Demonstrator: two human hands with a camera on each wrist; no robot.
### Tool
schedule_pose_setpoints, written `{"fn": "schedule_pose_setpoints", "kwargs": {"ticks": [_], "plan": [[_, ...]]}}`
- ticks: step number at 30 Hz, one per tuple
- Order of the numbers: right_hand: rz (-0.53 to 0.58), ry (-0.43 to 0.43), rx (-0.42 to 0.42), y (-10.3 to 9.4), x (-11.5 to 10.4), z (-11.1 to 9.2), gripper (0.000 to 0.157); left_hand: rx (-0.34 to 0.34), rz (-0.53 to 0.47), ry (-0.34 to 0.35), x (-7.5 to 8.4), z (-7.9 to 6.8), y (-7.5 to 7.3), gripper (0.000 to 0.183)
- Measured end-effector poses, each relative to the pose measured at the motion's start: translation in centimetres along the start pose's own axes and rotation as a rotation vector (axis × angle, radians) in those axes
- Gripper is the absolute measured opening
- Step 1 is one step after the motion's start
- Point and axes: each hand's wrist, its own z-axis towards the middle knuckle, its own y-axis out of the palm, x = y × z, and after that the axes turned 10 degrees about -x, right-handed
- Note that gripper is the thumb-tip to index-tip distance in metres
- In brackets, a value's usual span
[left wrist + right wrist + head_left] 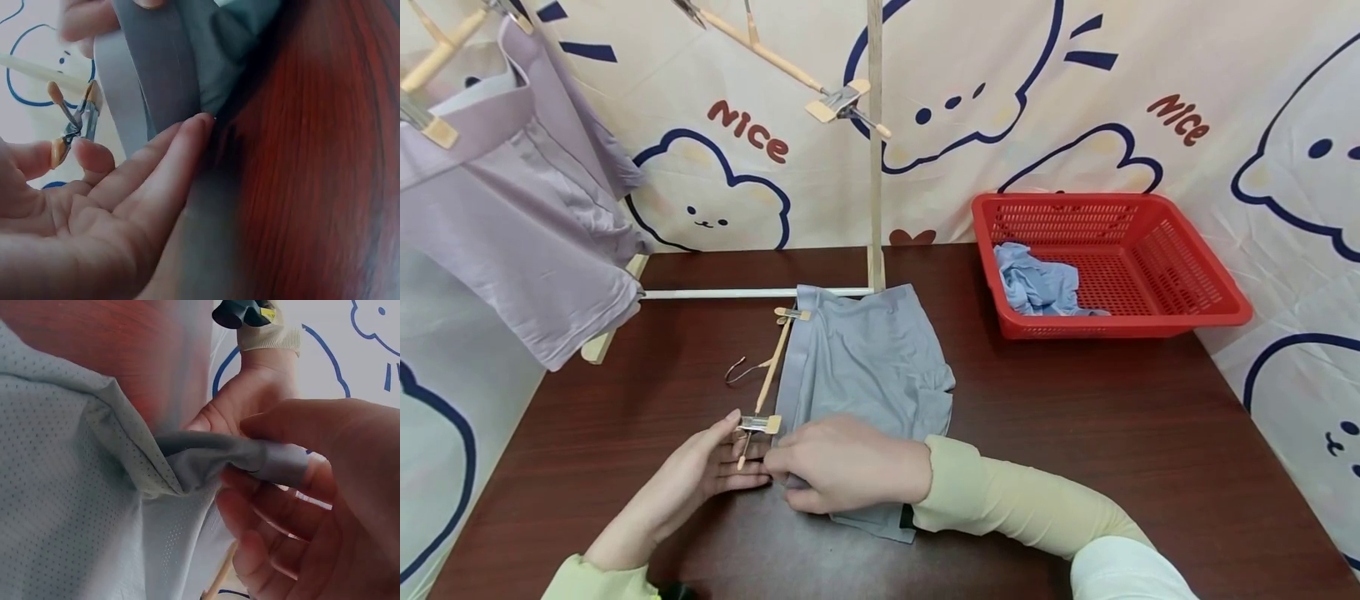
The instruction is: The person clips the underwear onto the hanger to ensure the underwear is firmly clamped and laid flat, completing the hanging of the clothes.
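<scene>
Grey boxer briefs (872,358) lie on the dark table, their waistband toward a wooden clip hanger (772,367). The hanger's far clip (792,314) sits on the far end of the waistband. My left hand (707,471) pinches the near clip (80,119) between thumb and index finger, its other fingers stretched beneath the waistband. With thumb and fingers, my right hand (850,462) pinches the near end of the waistband (281,464), beside that clip. The metal hook (745,371) points left. In the head view, the right hand covers part of the briefs.
A red basket (1217,312) with a crumpled light blue garment (1037,283) stands at the back right. Lilac shorts (527,217) hang from a hanger at upper left. Another clip hanger (767,54) hangs beside the rack's upright (876,150); a white bar (722,293) crosses low behind.
</scene>
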Motion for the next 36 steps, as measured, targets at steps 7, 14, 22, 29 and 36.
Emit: {"fn": "schedule_pose_setpoints", "kwargs": {"ticks": [7, 14, 22, 29, 36], "plan": [[-0.007, 0.031, -0.032, 0.8, -0.3, 0.1, 0.030, 0.082, -0.042, 0.009, -0.2, 0.7, 0.6, 0.041], [0.127, 0.108, 0.036, 1.2, -0.2, 0.0, 0.042, 0.177, -0.018, -0.055, -0.6, 1.5, 0.8, 0.035], [0.142, 0.187, 0.237, 0.8, 0.5, -0.8, 0.012, 0.140, -0.032, -0.037, -0.5, 1.5, 0.6, 0.037], [0.123, 0.029, 0.332, 0.7, 1.1, -1.2, 0.020, 0.188, -0.002, -0.103, -0.6, 1.8, 0.7, 0.041], [0.125, 0.012, 0.310, 0.8, 1.2, -1.5, 0.023, 0.212, 0.071, -0.147, -0.7, 2.1, 1.0, 0.050]]}}
